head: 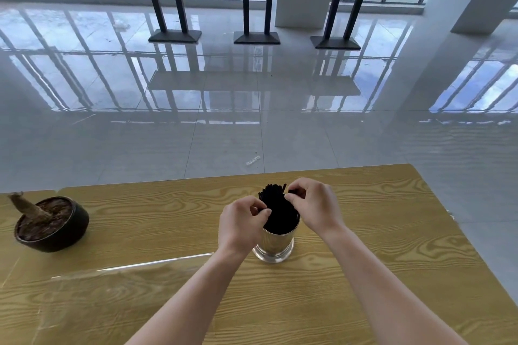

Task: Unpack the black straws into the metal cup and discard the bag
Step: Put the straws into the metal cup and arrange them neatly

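Fingers of left grip point(242, 223) and right grip point(315, 209) pinch thin black plastic straws point(279, 209) standing splayed in the shiny metal cup point(276, 245), lower centre of frame, on the yellow wood-grain tabletop point(378, 232). One hard tug could tip that narrow cup and scatter them. No bag that I can make out.

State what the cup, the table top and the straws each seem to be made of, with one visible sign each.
Cup: polished metal, probably steel; bright mirror-like reflections.
Table top: wood or wood-look laminate; bold grain, glossy sheen.
Straws: matte black, plastic or paper; cannot tell which.
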